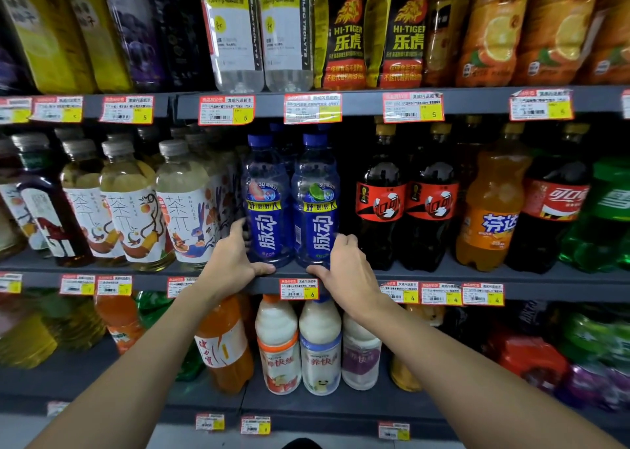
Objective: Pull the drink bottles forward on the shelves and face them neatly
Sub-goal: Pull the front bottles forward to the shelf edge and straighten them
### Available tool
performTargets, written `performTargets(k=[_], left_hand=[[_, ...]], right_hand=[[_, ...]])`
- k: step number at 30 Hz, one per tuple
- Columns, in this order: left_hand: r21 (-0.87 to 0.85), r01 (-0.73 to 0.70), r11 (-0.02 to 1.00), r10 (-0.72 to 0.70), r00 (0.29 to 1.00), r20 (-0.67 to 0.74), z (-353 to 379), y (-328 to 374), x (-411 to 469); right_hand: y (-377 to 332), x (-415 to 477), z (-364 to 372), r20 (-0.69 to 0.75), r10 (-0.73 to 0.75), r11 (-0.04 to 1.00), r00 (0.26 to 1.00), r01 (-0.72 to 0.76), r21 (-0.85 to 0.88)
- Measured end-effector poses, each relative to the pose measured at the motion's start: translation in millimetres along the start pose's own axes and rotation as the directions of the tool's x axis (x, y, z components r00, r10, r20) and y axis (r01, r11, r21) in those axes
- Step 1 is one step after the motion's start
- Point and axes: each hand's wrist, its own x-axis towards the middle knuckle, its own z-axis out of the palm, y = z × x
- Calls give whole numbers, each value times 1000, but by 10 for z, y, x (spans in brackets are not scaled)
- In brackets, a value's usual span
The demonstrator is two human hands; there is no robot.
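Two blue sports-drink bottles stand side by side at the front of the middle shelf (pixel 443 276). The left blue bottle (pixel 267 206) has a peach picture on its label and the right blue bottle (pixel 317 210) a lime. My left hand (pixel 235 261) wraps the lower left side of the left bottle, with the thumb under its base at the shelf edge. My right hand (pixel 347 268) grips the lower right side of the right bottle in the same way. More blue caps show in the dark behind them.
Pale tea bottles (pixel 184 203) stand just left of the blue pair, black cola bottles (pixel 381 206) just right, then an orange soda (pixel 491 206). Large bottles fill the upper shelf and milky drinks (pixel 318 346) the lower one. Price tags (pixel 299 289) line the shelf edges.
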Motion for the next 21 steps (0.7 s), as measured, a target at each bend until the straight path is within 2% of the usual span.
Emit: performTargets(k=[15, 21], left_hand=[[6, -11, 1000, 11, 997, 75, -77, -40, 72], [22, -2, 1000, 0, 997, 81, -79, -38, 76]], right_hand=[[86, 98, -59, 22, -167, 927, 986, 165, -338], [92, 112, -39, 21, -176, 921, 984, 172, -349]])
